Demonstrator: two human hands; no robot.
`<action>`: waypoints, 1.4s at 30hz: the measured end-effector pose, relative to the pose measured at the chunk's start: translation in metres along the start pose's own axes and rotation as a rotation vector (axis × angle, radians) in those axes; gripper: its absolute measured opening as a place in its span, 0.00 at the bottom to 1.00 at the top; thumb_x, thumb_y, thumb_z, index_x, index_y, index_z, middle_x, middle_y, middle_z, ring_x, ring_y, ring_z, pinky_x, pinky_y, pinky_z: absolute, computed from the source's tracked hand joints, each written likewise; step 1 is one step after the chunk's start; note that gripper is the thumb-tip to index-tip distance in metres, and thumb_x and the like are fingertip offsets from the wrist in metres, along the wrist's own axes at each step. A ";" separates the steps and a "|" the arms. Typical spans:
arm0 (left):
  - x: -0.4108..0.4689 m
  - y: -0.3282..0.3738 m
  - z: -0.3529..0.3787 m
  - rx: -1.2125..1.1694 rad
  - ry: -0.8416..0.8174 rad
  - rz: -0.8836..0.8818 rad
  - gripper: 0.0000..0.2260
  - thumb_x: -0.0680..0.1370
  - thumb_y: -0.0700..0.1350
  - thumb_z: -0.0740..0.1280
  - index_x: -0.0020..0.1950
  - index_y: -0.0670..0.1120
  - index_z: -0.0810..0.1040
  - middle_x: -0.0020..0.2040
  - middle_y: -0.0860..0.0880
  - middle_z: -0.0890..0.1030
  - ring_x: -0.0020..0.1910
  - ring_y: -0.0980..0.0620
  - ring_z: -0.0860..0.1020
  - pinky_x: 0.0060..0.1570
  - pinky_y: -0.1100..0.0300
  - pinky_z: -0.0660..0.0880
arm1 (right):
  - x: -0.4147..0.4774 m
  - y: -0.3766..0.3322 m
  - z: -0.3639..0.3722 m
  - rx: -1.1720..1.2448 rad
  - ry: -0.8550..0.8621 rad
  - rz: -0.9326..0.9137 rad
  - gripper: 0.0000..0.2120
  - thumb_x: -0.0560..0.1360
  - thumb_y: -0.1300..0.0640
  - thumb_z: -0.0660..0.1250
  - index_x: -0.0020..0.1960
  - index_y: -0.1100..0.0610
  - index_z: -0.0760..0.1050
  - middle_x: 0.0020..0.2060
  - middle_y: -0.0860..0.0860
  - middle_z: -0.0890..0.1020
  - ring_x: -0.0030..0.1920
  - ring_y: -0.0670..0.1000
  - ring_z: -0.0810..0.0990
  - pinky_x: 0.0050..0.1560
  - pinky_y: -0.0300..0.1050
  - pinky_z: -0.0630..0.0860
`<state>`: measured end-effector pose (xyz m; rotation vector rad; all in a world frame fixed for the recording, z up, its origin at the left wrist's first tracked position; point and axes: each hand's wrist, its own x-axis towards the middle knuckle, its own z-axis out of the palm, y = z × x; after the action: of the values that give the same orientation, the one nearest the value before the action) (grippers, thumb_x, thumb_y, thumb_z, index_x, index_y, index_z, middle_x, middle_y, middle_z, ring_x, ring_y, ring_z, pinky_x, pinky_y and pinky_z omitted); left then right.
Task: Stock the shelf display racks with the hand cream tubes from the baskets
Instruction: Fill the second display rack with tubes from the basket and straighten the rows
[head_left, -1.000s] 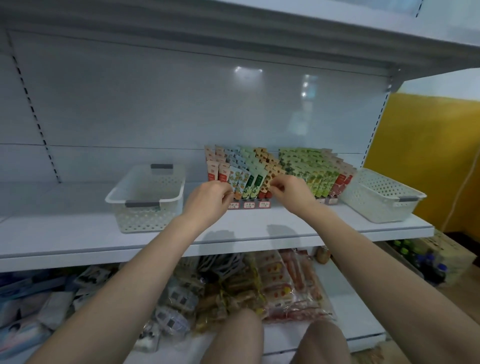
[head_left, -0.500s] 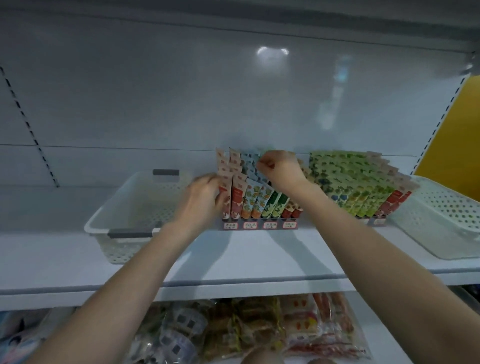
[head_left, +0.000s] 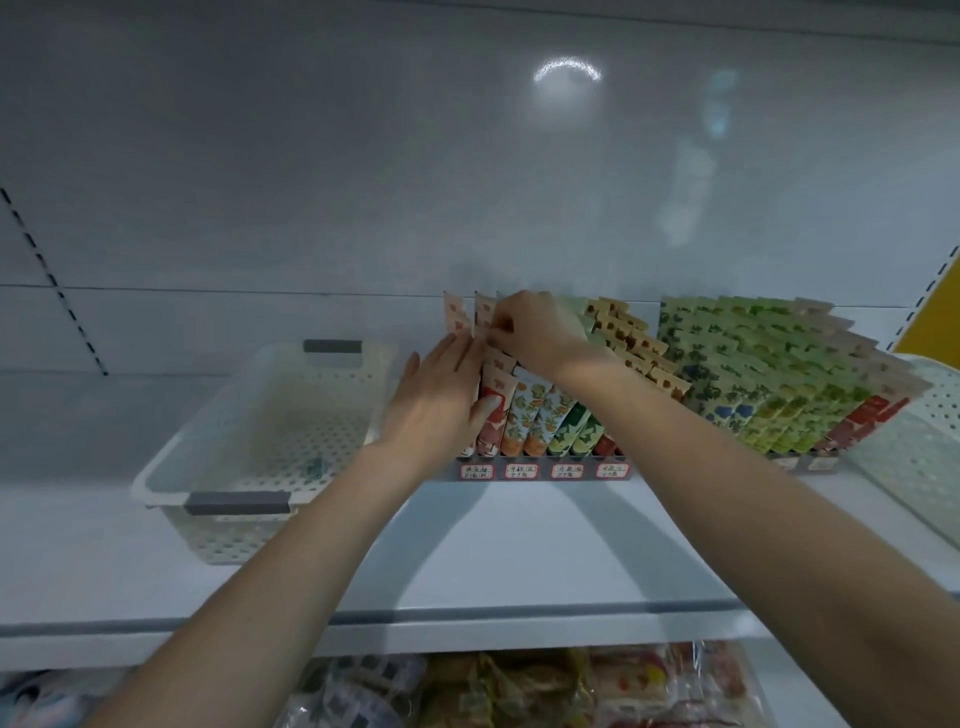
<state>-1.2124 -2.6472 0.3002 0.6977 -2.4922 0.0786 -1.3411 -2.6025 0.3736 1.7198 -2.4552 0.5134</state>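
On shelf (head_left: 519, 545), brace tube row (head_left: 498, 423) at 9 o'clock of rack (head_left: 540, 470) with open left grip (head_left: 441, 400), seat tube (head_left: 484, 310) pinched in right grip (head_left: 535, 332) at 12 o'clock, then probably release.

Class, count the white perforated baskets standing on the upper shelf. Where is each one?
2. The left basket stands left of the tube racks; the right basket sits right of them, partly cut off by the frame edge. No others show.

The left hand (head_left: 441, 400) lies flat against the front pink tubes (head_left: 497, 431) of the left rack (head_left: 540, 470); the right hand (head_left: 535, 327) pinches the top of a back tube (head_left: 485, 312). A white basket (head_left: 249, 415) stands just left.
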 end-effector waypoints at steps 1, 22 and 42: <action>0.001 0.001 0.000 -0.005 -0.003 -0.002 0.27 0.79 0.52 0.61 0.74 0.41 0.61 0.75 0.45 0.62 0.75 0.48 0.57 0.69 0.43 0.58 | 0.001 0.001 0.001 -0.008 0.006 0.008 0.09 0.76 0.65 0.59 0.42 0.60 0.76 0.36 0.53 0.77 0.36 0.54 0.75 0.26 0.38 0.65; 0.000 0.002 -0.008 -0.058 0.006 -0.014 0.25 0.76 0.47 0.67 0.69 0.36 0.68 0.69 0.39 0.69 0.71 0.42 0.65 0.65 0.38 0.63 | 0.002 0.007 0.005 0.034 0.061 -0.038 0.10 0.77 0.60 0.61 0.48 0.63 0.79 0.43 0.57 0.82 0.44 0.57 0.80 0.40 0.49 0.77; 0.048 0.042 -0.036 -0.256 0.101 0.009 0.13 0.81 0.43 0.58 0.60 0.39 0.76 0.55 0.44 0.78 0.55 0.46 0.73 0.53 0.58 0.67 | -0.034 0.098 -0.042 0.310 0.272 0.100 0.08 0.77 0.60 0.64 0.50 0.62 0.80 0.46 0.54 0.82 0.43 0.48 0.78 0.44 0.38 0.72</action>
<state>-1.2499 -2.6267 0.3599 0.5610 -2.3540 -0.1940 -1.4251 -2.5286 0.3827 1.5031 -2.3679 1.1111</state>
